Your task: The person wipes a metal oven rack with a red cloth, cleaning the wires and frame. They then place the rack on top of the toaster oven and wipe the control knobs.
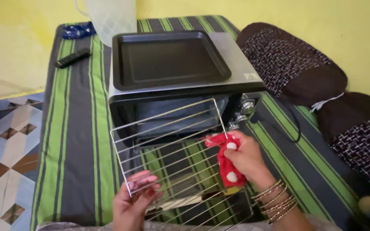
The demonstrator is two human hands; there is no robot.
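The wire oven rack (172, 145) is held tilted in the air just in front of a small countertop oven (185, 98), above the oven's lowered door. Far left on the striped mat (73, 141) lies a black remote control (73, 57). The left hand (133, 201) grips the rack's near-left corner, fingers curled over the wires. A black baking tray (168, 57) rests on top of the oven. The right hand (247, 156) is closed around a red cloth with white dots (227, 164), pressing it against the rack's right edge. Dark patterned cushions (292, 64) lie at right.
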